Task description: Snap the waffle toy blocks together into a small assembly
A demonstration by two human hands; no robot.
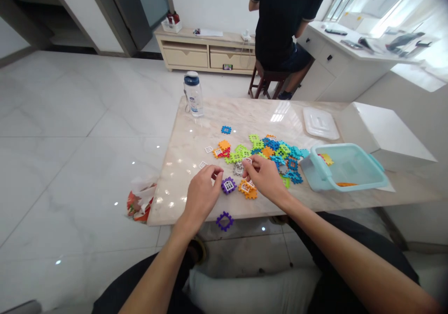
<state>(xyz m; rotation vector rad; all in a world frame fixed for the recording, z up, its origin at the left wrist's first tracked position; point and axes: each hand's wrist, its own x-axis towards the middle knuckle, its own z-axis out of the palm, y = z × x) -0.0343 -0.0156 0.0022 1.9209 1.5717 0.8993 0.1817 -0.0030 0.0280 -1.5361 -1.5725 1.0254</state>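
Note:
My right hand [264, 171] is closed, its thumb and fingertips pinching a small white window-frame piece [248, 160] over the heap of plastic blocks. My left hand [204, 189] hovers just left of a purple notched block [228, 185] with a white window insert. Its thumb and index tip come together, and anything between them is hidden. Orange notched blocks [248, 189] lie below my right hand, and a grey one [239, 168] is beside its fingertips. Another purple block [224, 221], an open square, is at the table's near edge. A loose white window piece [203, 164] lies by my left fingers.
Green blocks [241, 153] and blue blocks [292, 177] pile up mid-table. A translucent teal bin [350, 169] stands right, with a lid [320, 123] and white box [388, 127] behind. A water bottle [193, 94] stands far left. A person [287, 20] sits beyond the table.

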